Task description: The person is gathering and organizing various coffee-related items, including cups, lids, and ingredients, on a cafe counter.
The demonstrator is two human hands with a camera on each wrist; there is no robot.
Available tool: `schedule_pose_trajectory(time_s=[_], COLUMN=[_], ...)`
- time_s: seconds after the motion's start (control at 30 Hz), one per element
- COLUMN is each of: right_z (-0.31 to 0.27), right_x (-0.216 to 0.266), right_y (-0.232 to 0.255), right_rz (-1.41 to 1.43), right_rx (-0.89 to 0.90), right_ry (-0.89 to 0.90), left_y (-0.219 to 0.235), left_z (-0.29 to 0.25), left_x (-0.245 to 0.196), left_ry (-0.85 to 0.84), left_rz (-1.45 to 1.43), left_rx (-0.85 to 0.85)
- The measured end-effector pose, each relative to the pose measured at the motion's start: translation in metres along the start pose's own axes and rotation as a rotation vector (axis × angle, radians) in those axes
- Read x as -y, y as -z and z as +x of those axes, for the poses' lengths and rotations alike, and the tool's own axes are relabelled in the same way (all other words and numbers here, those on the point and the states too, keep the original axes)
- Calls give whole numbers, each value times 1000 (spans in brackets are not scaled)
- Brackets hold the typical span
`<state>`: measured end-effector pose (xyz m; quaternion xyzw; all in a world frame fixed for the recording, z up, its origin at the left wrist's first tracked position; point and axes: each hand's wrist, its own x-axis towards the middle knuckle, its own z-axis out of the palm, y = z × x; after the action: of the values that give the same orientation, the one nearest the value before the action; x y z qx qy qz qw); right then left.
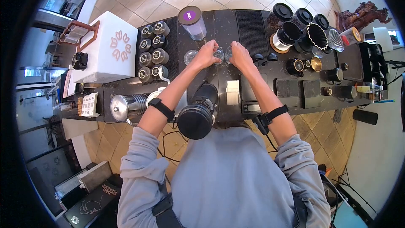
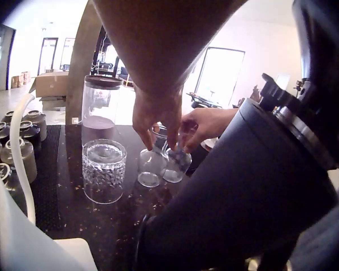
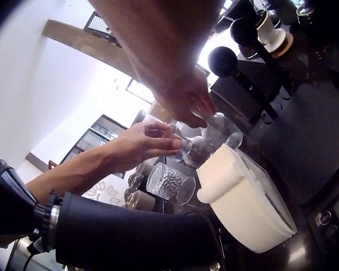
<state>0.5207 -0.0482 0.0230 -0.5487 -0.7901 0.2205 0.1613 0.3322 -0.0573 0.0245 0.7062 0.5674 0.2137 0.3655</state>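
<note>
Over the dark counter, my left hand [image 1: 206, 55] grips a small clear glass [image 1: 218, 55] by its upper part, fingers pointing down. Beside it my right hand [image 1: 240, 55] holds a second clear glass [image 1: 228, 54] the same way. In the left wrist view the two glasses, the left one [image 2: 149, 168] and the right one [image 2: 177, 165], stand upright side by side at the counter surface. A patterned glass tumbler [image 2: 104, 172] is left of them, untouched. From the right wrist view, fingers partly cover the tops of both glasses.
Nearest my body stands a tall black cylindrical device [image 1: 196, 120], with a stack of paper filters [image 1: 232, 92] to its right. Lidded jars [image 1: 152, 50] line the left. A canister [image 1: 194, 23] stands behind. Two black-handled spoons [image 1: 270, 57] and drippers [image 1: 317, 36] are rightward.
</note>
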Motion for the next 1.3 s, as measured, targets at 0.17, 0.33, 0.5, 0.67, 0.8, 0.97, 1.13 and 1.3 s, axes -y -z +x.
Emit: schedule_pose_trajectory(time_s=[0.17,0.33,0.5,0.67,0.8,0.97,1.13,1.3], right_z=[-1,-1,-7,-30,-47,-60,-46,-9], right_x=[-2,-4,13,40,44,60,96,119], right_y=[-4,-6,12,63,74,57,31,-15], right_rz=[8,-2,-8,86,210,273,337,115], right_rx=[-34,-28,23,-209,-301,-235,-49,162], right_ry=[18,16,-65,111,197,302,415,492], left_y=[-2,-6,4,56,106,152,162,137], left_z=[2,2,-2,-6,-31,-97,-181,-260], left_x=[3,7,-5,-25,-48,-89,-110,-108], left_ry=[12,7,35,119,86,2,-55,-6], left_rz=[3,-6,25,-48,-271,-523,-633,-661], left_rx=[-6,-16,37,22,-86,-232,-421,-599])
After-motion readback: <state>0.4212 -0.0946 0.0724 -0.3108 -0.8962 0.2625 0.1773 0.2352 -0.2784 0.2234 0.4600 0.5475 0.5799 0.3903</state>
